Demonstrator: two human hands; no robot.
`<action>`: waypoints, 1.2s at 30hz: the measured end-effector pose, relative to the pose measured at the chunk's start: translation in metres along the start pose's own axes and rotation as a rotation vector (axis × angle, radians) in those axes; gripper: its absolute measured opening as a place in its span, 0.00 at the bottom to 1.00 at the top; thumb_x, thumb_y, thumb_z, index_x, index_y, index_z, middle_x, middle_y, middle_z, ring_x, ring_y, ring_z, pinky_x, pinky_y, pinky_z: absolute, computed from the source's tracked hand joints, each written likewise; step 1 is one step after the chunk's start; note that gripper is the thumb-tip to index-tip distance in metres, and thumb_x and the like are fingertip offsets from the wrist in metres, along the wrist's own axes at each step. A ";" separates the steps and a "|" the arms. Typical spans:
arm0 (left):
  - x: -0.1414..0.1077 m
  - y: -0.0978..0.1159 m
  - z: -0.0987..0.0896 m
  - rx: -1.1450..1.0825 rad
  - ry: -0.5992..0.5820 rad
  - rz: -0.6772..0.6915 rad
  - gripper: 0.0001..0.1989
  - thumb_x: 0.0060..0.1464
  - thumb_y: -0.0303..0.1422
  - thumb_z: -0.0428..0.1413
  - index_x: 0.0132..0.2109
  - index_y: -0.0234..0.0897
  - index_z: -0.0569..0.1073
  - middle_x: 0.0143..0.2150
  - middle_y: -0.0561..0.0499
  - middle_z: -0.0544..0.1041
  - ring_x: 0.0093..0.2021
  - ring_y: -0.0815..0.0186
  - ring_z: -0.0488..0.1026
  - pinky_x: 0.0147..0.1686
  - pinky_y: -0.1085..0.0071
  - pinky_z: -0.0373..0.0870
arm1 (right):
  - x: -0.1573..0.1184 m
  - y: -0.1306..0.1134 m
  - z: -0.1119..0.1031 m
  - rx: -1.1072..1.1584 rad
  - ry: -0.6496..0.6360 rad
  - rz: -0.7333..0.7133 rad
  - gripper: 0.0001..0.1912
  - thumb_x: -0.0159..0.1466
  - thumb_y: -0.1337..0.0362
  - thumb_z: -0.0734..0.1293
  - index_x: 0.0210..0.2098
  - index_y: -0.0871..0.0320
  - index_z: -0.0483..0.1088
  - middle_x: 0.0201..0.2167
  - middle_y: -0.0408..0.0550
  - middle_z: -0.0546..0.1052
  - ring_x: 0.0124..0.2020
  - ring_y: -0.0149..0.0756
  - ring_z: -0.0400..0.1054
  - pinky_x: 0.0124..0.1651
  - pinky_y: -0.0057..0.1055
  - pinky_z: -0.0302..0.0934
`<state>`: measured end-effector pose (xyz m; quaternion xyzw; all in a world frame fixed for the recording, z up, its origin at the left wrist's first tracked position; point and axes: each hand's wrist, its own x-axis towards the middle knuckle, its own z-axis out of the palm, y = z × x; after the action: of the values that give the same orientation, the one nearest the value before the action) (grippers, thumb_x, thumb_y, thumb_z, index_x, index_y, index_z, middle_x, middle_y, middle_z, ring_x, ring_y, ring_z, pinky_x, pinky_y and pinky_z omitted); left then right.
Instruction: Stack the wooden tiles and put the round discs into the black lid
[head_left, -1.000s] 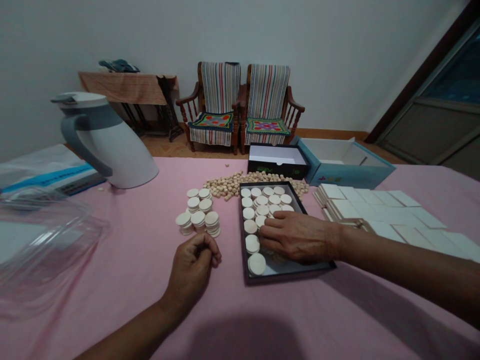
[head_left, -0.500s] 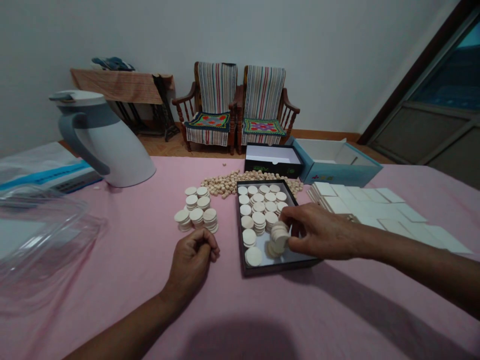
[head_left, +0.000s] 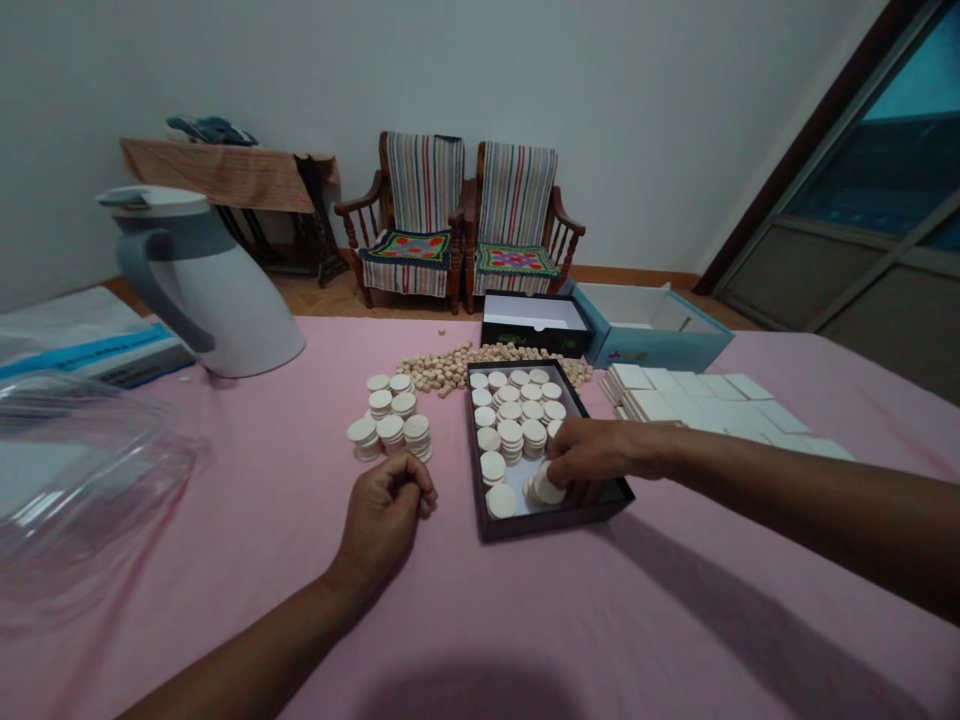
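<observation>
Stacks of pale round discs (head_left: 510, 432) stand in rows in a shallow dark tray (head_left: 517, 527) with a light inside. My right hand (head_left: 589, 455) reaches into the tray's front right part, its fingers closed at some discs (head_left: 547, 486) low in the tray; the fingertips are partly hidden. Resting on the pink cloth left of the tray, my left hand (head_left: 390, 505) is curled closed, and nothing shows in it. Just beyond it are more stacks of discs (head_left: 391, 430) on the cloth.
Small wooden pieces (head_left: 450, 368) lie heaped behind the tray. Further back stand a black box (head_left: 534, 325) and a light blue box (head_left: 652, 345). White square tiles (head_left: 712, 400) lie at the right. A jug (head_left: 240, 310) and a clear plastic container (head_left: 82, 470) are at the left.
My right hand has moved down into the tray; the discs it held raised are now lower, near the tray's floor. My left hand stays where it was. The view has shifted slightly.
</observation>
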<state>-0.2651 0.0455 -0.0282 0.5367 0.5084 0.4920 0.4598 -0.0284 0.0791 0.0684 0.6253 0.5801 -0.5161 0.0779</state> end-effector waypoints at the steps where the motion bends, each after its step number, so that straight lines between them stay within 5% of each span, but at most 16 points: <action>1: 0.000 0.000 0.000 -0.004 -0.001 -0.001 0.07 0.39 0.21 0.47 0.24 0.35 0.67 0.20 0.55 0.70 0.19 0.73 0.66 0.20 0.78 0.62 | 0.000 -0.001 0.002 0.016 0.006 -0.004 0.03 0.53 0.69 0.63 0.24 0.62 0.68 0.20 0.48 0.74 0.23 0.33 0.70 0.28 0.29 0.67; 14: 0.000 -0.002 0.000 -0.011 -0.004 0.027 0.07 0.38 0.22 0.46 0.24 0.35 0.67 0.19 0.55 0.70 0.19 0.72 0.67 0.20 0.78 0.62 | 0.025 0.009 0.022 0.166 0.141 -0.144 0.02 0.52 0.71 0.65 0.24 0.61 0.65 0.21 0.46 0.75 0.26 0.32 0.73 0.32 0.28 0.70; 20: -0.001 -0.003 -0.001 0.005 -0.013 0.031 0.07 0.39 0.21 0.46 0.24 0.35 0.67 0.20 0.55 0.70 0.19 0.72 0.66 0.20 0.78 0.62 | 0.005 0.006 0.015 0.138 0.133 -0.170 0.02 0.53 0.72 0.62 0.27 0.60 0.63 0.24 0.47 0.76 0.25 0.31 0.72 0.31 0.27 0.67; 23: -0.001 -0.001 0.000 -0.004 -0.010 0.025 0.07 0.38 0.22 0.47 0.24 0.35 0.67 0.19 0.55 0.70 0.19 0.72 0.66 0.20 0.78 0.62 | -0.011 0.007 0.006 -0.106 0.261 -0.265 0.03 0.53 0.70 0.62 0.29 0.60 0.63 0.26 0.48 0.76 0.25 0.31 0.70 0.28 0.26 0.62; 27: -0.001 0.002 0.000 -0.005 -0.010 0.010 0.07 0.37 0.22 0.46 0.23 0.35 0.67 0.19 0.55 0.70 0.19 0.72 0.66 0.20 0.78 0.62 | -0.019 0.012 -0.001 -0.684 0.543 -0.565 0.08 0.54 0.66 0.63 0.35 0.60 0.64 0.31 0.52 0.75 0.30 0.36 0.67 0.30 0.29 0.56; 31: -0.001 0.003 0.000 0.004 -0.007 0.014 0.07 0.37 0.22 0.46 0.23 0.35 0.67 0.19 0.55 0.70 0.19 0.72 0.66 0.20 0.77 0.62 | -0.011 0.010 -0.001 -1.083 0.453 -0.787 0.10 0.55 0.69 0.61 0.38 0.62 0.62 0.33 0.53 0.74 0.32 0.37 0.66 0.34 0.31 0.56; 36: -0.001 0.001 -0.001 0.034 -0.008 0.035 0.07 0.37 0.22 0.46 0.23 0.35 0.67 0.19 0.55 0.70 0.19 0.72 0.66 0.21 0.77 0.63 | 0.005 0.004 -0.005 -1.313 0.406 -0.970 0.08 0.57 0.71 0.58 0.37 0.62 0.63 0.31 0.51 0.72 0.29 0.36 0.64 0.35 0.34 0.56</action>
<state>-0.2656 0.0448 -0.0276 0.5555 0.5054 0.4889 0.4439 -0.0239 0.0841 0.0651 0.2150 0.9698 0.0724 0.0893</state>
